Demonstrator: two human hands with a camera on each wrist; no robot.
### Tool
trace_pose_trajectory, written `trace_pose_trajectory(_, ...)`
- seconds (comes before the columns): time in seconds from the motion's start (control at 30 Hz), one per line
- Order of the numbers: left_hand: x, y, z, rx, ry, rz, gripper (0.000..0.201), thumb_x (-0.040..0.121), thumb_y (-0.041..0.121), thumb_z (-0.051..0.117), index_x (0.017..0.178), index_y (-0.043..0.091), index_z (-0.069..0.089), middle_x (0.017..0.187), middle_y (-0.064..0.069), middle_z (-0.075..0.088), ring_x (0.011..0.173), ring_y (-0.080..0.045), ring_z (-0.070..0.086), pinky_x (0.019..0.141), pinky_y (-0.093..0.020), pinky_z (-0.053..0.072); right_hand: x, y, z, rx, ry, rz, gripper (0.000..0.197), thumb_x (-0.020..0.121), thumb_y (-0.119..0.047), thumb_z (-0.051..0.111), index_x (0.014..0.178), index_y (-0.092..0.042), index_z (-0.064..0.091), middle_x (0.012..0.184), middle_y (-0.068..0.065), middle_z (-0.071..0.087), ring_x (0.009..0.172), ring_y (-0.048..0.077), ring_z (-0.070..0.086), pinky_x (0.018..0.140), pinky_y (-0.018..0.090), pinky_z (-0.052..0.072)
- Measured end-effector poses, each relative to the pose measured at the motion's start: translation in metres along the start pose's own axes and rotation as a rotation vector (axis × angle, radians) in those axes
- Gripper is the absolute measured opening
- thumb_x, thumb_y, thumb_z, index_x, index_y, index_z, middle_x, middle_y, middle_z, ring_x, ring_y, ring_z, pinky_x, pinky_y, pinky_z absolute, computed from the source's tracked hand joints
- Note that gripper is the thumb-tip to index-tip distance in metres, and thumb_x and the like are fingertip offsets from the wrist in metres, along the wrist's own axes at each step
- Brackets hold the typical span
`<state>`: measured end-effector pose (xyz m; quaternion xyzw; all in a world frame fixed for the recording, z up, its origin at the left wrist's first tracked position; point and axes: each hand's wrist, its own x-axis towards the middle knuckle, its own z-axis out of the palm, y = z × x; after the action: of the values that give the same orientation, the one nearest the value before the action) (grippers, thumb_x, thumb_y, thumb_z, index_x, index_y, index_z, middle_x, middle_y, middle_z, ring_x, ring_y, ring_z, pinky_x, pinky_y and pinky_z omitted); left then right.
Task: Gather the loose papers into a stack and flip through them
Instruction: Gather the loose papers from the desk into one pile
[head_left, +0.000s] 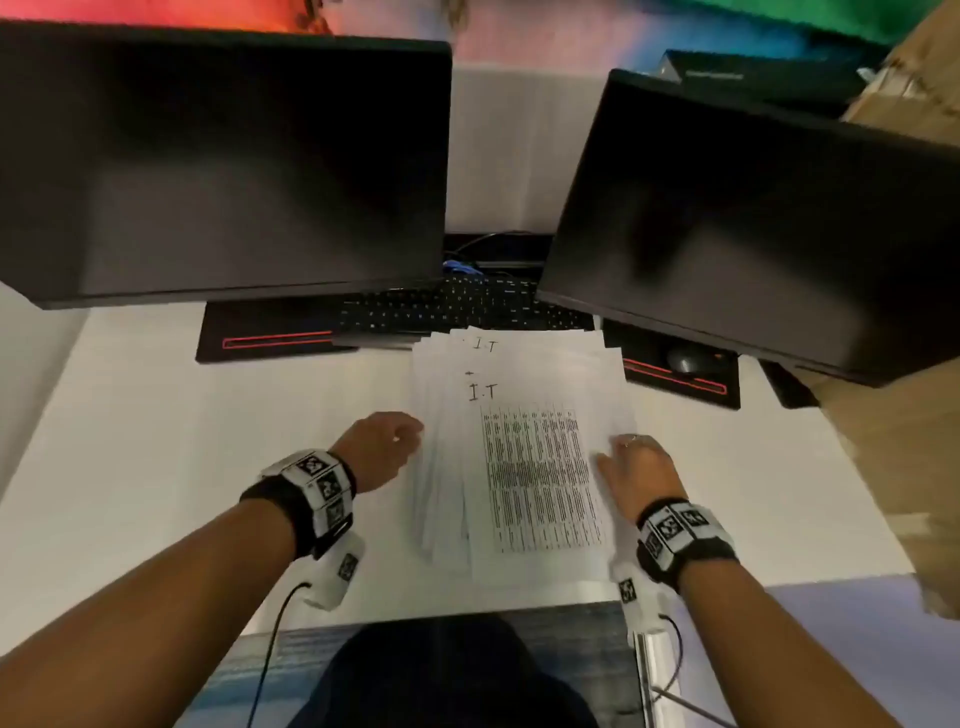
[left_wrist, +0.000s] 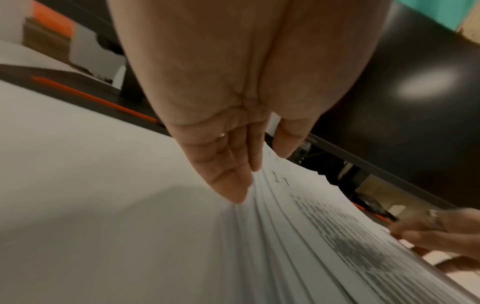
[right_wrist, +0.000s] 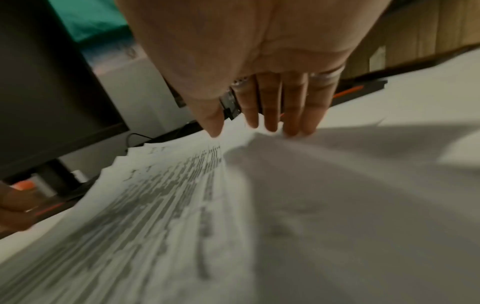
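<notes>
Papers (head_left: 524, 457) lie fanned on our white desk (head_left: 156, 447), between our two hands. Our left hand (head_left: 382, 449) presses straight fingers (left_wrist: 231, 181) against their left edge; our right hand (head_left: 636, 467) rests flat on the right side (fingers (right_wrist: 270, 115) extended, slightly spread).

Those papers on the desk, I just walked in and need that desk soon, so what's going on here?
A person is squaring up a fanned pile of printed papers on the white desk, in front of two dark monitors. The left hand presses straight fingers against the pile's left edge, and the right hand rests on its right side. The sheets are gathered but still offset, not an even stack. No flipping has begun.
</notes>
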<state>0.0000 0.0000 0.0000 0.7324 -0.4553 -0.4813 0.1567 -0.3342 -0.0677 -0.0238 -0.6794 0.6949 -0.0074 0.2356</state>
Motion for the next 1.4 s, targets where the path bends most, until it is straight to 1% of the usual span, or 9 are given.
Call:
trace_pose_trajectory(0.1,0.013,0.021,0.023,0.148,-0.015,-0.008,0.05,0.098,0.023,0.051,0.146,0.011,0.042,0.152,-0.008,0.043,0.135,-0.027,0.045,0.109,-0.032,0.035,0.006,-0.02,0.01,-0.076,-0.013,0.15,0.059,0.088,-0.053,0.059,0.129,-0.01,0.056,0.138,0.011,0.05,0.123,0.033,0.046,0.099,0.044,0.045)
trace_pose_trajectory(0.33,0.03,0.037,0.05,0.009,0.044,-0.13,0.08,0.093,0.028,0.055,0.155,0.008,0.009,0.16,-0.013,0.023,0.144,-0.029,0.031,0.113,-0.039,0.032,0.0,-0.039,0.022,-0.008,0.007,0.316,0.069,0.085,-0.055,0.065,0.132,-0.007,0.051,0.139,0.013,0.043,0.124,0.035,0.044,0.099,0.047,0.043)
trace_pose_trajectory(0.53,0.038,0.046,0.051,-0.058,0.079,-0.193,0.072,0.091,0.024,0.058,0.149,0.002,0.022,0.152,-0.018,0.031,0.131,-0.033,0.045,0.094,-0.035,0.045,0.002,-0.052,0.01,0.427,0.007,0.375,0.063,0.087,-0.024,0.073,0.14,-0.004,0.046,0.136,0.015,0.057,0.123,0.033,0.056,0.099,0.03,0.045)
trace_pose_trajectory(0.7,0.037,0.029,0.038,-0.191,0.134,-0.151,0.081,0.088,0.03,0.068,0.152,0.011,0.023,0.148,-0.009,0.038,0.131,-0.028,0.047,0.102,-0.041,0.046,-0.004,-0.052,-0.012,0.655,0.069,0.15,0.035,0.087,-0.02,0.074,0.119,-0.013,0.063,0.11,0.0,0.071,0.101,0.016,0.069,0.094,0.028,0.051)
trace_pose_trajectory(0.87,0.03,0.028,0.024,-0.351,0.072,0.001,0.069,0.076,0.055,0.075,0.121,0.006,0.057,0.101,-0.004,0.072,0.092,-0.022,0.07,0.084,-0.039,0.058,-0.003,-0.058,-0.03,0.88,0.062,0.119,0.026,0.087,-0.031,0.073,0.111,-0.023,0.067,0.104,-0.008,0.075,0.096,0.01,0.071,0.093,0.034,0.053)
trace_pose_trajectory(0.97,0.035,0.018,0.029,-0.228,0.081,-0.035,0.086,0.062,0.077,0.07,0.11,0.006,0.062,0.088,-0.011,0.069,0.076,-0.028,0.066,0.076,-0.043,0.059,0.002,-0.073,-0.018,0.687,-0.038,0.144,0.05,0.096,-0.037,0.059,0.137,-0.01,0.05,0.131,0.005,0.061,0.121,0.025,0.058,0.103,0.031,0.042)
trace_pose_trajectory(1.17,0.014,0.015,-0.002,-0.339,0.272,-0.059,0.025,0.089,0.019,0.068,0.113,0.011,0.07,0.102,-0.004,0.071,0.096,-0.025,0.068,0.088,-0.034,0.052,0.013,-0.061,-0.001,0.401,0.036,0.286,0.052,0.091,-0.039,0.065,0.133,-0.014,0.05,0.134,0.009,0.054,0.124,0.032,0.051,0.097,0.035,0.042)
trace_pose_trajectory(1.27,-0.005,-0.004,-0.029,-0.383,0.334,-0.069,0.029,0.092,0.019,0.066,0.119,0.011,0.068,0.104,-0.004,0.07,0.095,-0.023,0.066,0.09,-0.036,0.051,0.012,-0.047,0.007,0.066,-0.006,0.334,0.091,0.079,-0.057,0.071,0.149,-0.015,0.032,0.154,0.009,0.03,0.138,0.036,0.032,0.109,0.056,0.031)
trace_pose_trajectory(1.4,-0.024,-0.024,-0.047,-0.325,0.363,-0.127,0.034,0.093,0.031,0.064,0.122,0.013,0.065,0.106,-0.012,0.073,0.089,-0.026,0.068,0.083,-0.034,0.05,0.009,-0.046,0.022,-0.092,-0.025,0.226,0.104,0.073,-0.068,0.069,0.151,-0.013,0.028,0.155,0.01,0.028,0.14,0.034,0.029,0.111,0.054,0.03)
